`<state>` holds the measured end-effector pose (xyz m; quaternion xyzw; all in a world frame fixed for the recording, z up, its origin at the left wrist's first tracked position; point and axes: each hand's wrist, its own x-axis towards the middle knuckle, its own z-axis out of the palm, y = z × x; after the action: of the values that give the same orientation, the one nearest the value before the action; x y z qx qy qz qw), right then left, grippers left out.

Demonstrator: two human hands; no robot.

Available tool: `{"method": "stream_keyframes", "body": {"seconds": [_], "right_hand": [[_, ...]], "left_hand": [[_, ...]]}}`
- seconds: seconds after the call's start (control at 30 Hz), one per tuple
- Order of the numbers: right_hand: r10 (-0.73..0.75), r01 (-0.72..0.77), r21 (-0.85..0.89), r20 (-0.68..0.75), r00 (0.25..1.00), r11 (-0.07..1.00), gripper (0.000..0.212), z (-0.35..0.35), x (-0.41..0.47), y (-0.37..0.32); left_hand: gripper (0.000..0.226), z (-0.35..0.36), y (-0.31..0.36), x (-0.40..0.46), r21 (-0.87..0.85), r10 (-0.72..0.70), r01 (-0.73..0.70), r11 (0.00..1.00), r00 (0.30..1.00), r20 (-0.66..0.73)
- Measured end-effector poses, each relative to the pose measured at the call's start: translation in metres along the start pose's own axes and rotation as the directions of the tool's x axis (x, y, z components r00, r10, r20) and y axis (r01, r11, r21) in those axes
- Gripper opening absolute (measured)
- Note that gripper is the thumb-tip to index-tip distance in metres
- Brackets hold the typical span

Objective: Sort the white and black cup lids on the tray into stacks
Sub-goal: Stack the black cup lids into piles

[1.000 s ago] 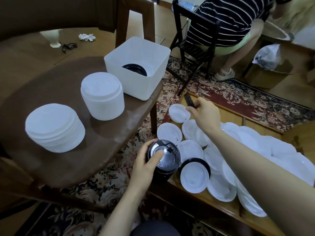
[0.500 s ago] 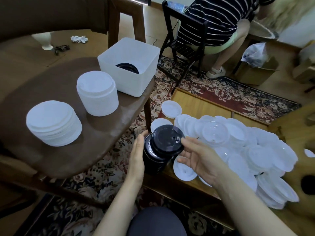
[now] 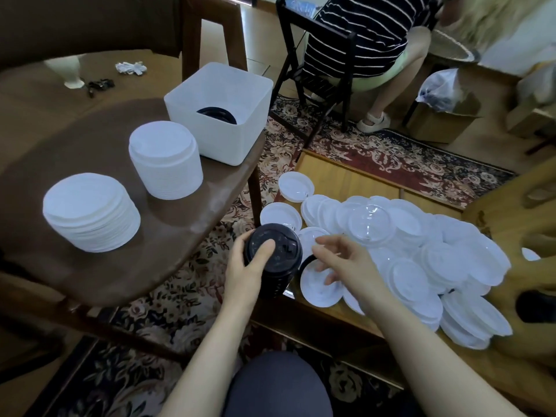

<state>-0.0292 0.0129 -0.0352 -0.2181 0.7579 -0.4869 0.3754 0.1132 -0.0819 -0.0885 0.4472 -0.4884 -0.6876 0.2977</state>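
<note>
Two hands work low in the head view. The left hand grips a stack of black lids standing at the near-left corner of the wooden tray, fingers curled round its side and thumb pressed on top. Half a second ago the top lid was tilted between both hands; it now sits flat on the stack. The right hand has let go and hovers just right of the stack, fingers loosely spread and holding nothing, above a white lid lying on the tray. One black rim shows under that lid's left edge.

Many white lids lie heaped across the tray, overlapping, with a clear domed lid on top of the pile's far side.

To the left is a dark brown bench. On it stand a low stack of white lids, a taller white stack and a white square bin with black lids at its bottom.

A patterned rug covers the floor. Beyond it a person in a striped top sits on a black chair, beside a cardboard box lined with a plastic bag.
</note>
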Motion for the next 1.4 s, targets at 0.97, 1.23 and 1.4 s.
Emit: {"method": "stream_keyframes", "body": {"seconds": [0.97, 1.23, 1.4], "right_hand": [[-0.493, 0.447, -0.865, 0.295, 0.819, 0.226, 0.081, -0.031, 0.013, 0.069], [-0.499, 0.470, -0.688, 0.179, 0.848, 0.553, 0.078, -0.030, 0.012, 0.058], [-0.539, 0.435, -0.632, 0.033, 0.842, 0.642, 0.076, -0.029, 0.012, 0.047]], "left_hand": [[0.036, 0.008, 0.005, 0.005, 0.082, 0.149, -0.154, 0.985, 0.987, 0.056], [0.036, 0.009, 0.002, 0.007, 0.081, 0.149, -0.154, 0.985, 0.987, 0.062], [0.038, 0.007, 0.003, 0.005, 0.101, 0.171, -0.179, 0.979, 0.982, 0.085]]}}
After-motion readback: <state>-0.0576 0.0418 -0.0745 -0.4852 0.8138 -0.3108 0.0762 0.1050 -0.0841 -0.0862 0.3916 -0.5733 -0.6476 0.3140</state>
